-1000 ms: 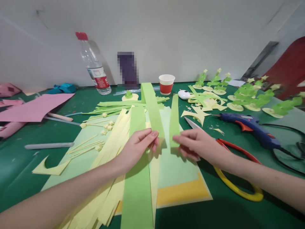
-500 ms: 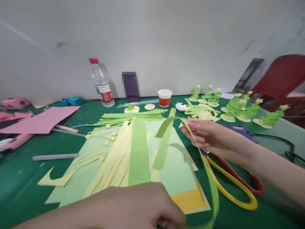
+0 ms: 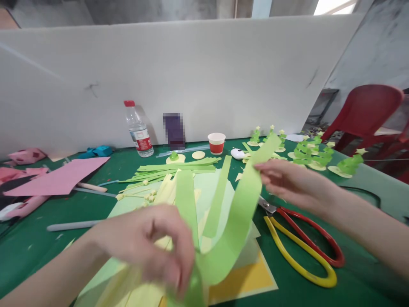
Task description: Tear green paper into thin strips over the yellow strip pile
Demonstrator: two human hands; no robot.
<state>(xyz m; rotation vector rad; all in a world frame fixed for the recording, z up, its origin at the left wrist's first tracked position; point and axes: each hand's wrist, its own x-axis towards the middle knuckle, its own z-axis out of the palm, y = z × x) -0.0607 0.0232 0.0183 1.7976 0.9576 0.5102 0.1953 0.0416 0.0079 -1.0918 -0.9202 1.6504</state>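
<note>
The right hand pinches a curling green paper strip above the worktop, right of the frame's centre, while the left hand blurs at lower centre, its grip unclear.

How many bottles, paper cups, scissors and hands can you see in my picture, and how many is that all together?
Bottle: 1
Paper cup: 1
Pair of scissors: 1
Hands: 2, the left hand and the right hand
Total: 5

White board behind the green tabletop — red chair at right, bright opening above, grey wall beyond.
</note>
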